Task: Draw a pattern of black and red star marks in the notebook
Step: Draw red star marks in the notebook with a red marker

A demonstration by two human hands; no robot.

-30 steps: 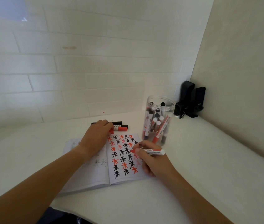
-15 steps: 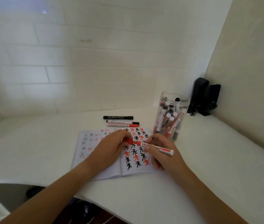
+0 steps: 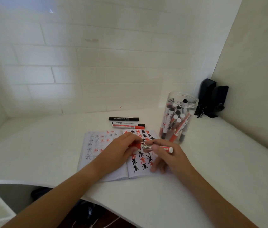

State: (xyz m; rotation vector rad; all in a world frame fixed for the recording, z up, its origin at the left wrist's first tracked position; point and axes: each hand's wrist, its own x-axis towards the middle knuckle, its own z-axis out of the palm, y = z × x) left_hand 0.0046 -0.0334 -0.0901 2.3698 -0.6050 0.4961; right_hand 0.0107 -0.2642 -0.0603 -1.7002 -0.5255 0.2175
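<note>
From the head view, an open notebook (image 3: pixel 107 168) lies on the white bench (image 3: pixel 212 162), close to its front edge. Its right page carries rows of black and red star marks (image 3: pixel 142 159), and fainter marks show on the left page. Both hands are above the right page and hold one red marker (image 3: pixel 151 147), which lies almost level across them. The left hand (image 3: pixel 120 152) pinches the red cap end with curled fingers. The right hand (image 3: pixel 167 153) grips the white barrel between thumb and forefinger, and its other fingers rest spread on the page. Behind the notebook, toward the back wall, a black marker (image 3: pixel 123 119) and two white markers (image 3: pixel 127 125) lie side by side. Just beside the notebook's far right corner stands a clear jar (image 3: pixel 177 117) full of markers. In the back right corner of the bench two black speakers (image 3: pixel 212 97) stand against the wall.
</note>
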